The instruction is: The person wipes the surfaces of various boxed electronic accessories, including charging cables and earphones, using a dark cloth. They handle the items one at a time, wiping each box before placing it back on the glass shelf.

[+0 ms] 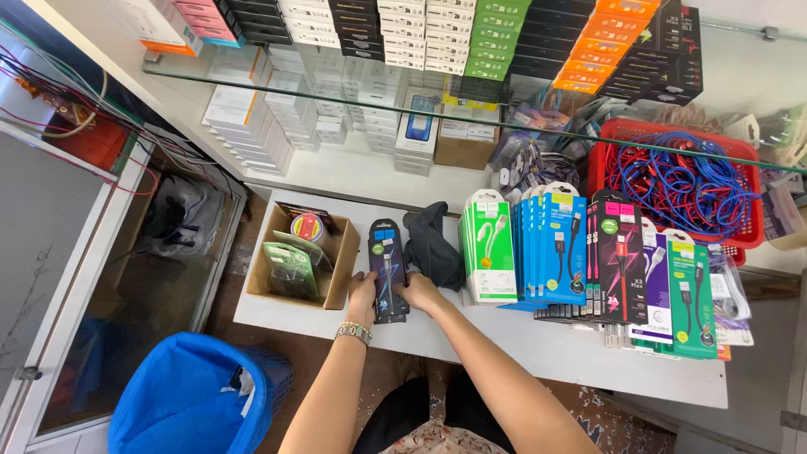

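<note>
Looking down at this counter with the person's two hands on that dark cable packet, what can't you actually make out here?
- Head view: lower part of the dark cable packet, covered by the left hand and right hand.
- Bottom of the cardboard box, hidden by packets inside.
- Dark cloth: its kind is unclear, bunched up.
- Red basket: its floor is buried under tangled cables.
- Blue bin: cut off by the lower edge.

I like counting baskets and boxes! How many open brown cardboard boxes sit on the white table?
1: the open brown cardboard box sits at the white table's left end, beside the left hand. Others may be hidden.
</note>
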